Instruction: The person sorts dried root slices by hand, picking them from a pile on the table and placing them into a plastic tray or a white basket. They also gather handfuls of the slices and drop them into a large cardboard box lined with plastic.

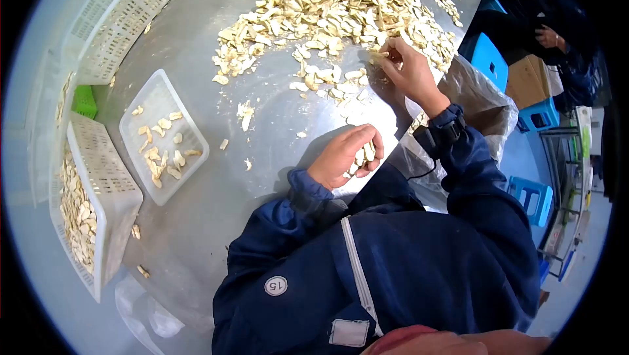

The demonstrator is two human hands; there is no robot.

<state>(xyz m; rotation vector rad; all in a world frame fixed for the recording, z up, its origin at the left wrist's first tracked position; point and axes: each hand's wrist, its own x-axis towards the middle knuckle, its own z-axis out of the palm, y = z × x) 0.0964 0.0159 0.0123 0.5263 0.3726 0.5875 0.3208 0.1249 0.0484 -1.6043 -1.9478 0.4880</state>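
My left hand (348, 157) is curled around several pale dried slices (362, 158), low over the near edge of the steel table. My right hand (414, 73) reaches to the near right side of a big heap of the same slices (334, 4). Its thumb and forefinger are pinched together on what looks like one slice (379, 57). A smaller scatter of slices (331, 78) lies between the heap and my hands. The exact kind of slice cannot be made out.
A shallow white tray (200, 152) with a few slices stands on the steel table (255, 138). White perforated baskets (108, 165) (131, 17) are at left, the nearer one holding slices. A bag-lined bin (501, 109) stands right of the table. Blue stools (488, 60) and another person (557, 20) are beyond.
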